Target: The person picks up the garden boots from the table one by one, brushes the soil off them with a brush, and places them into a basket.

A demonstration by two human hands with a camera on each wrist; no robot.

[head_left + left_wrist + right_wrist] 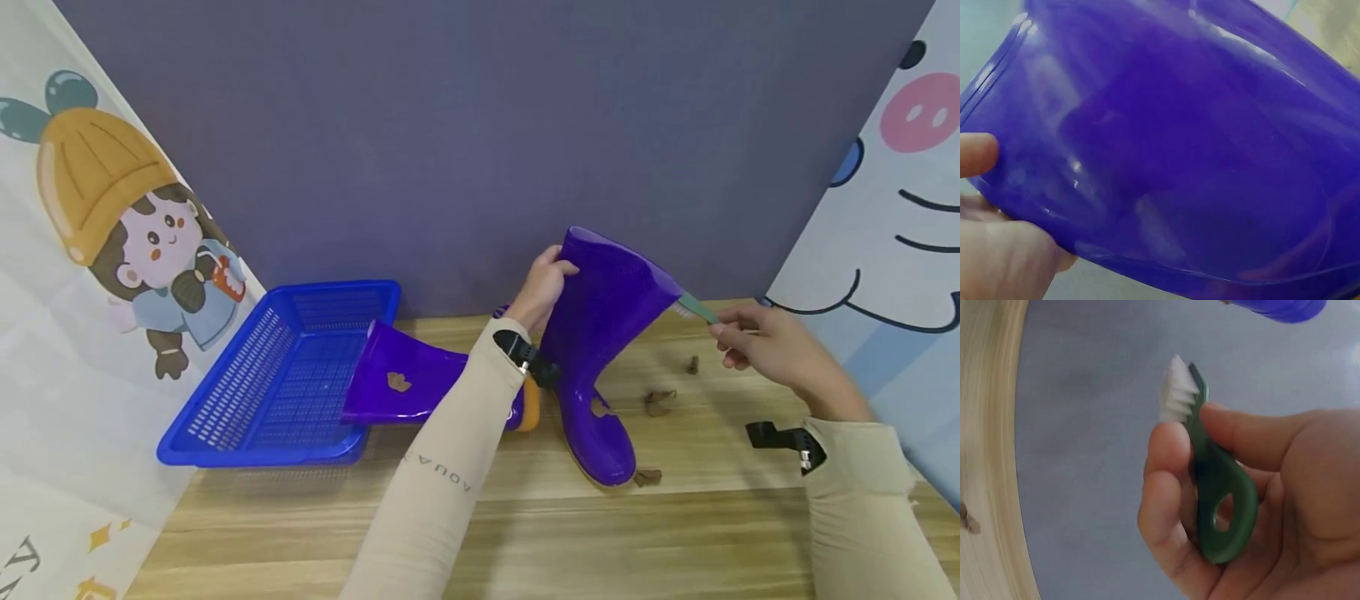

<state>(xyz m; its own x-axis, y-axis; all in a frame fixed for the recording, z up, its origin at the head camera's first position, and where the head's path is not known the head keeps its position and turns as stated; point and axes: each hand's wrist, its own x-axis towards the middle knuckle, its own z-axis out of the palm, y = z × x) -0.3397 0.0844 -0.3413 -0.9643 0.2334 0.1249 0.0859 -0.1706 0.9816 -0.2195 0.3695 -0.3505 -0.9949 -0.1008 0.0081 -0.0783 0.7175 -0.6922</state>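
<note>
A purple rubber boot is tilted on the wooden table, its toe low and its shaft raised. My left hand grips the shaft near its top edge, and the boot fills most of the left wrist view. Between thumb and fingers, my right hand pinches a green brush with white bristles. In the head view the brush head meets the right edge of the boot's shaft. A brown patch shows on the boot's foot. The second purple boot lies on its side, partly hidden behind my left forearm.
A blue plastic basket stands at the left, with the lying boot's top against its right side. That boot carries a brown patch. Several brown scraps lie on the table. A grey panel rises behind, with printed cloths at both sides.
</note>
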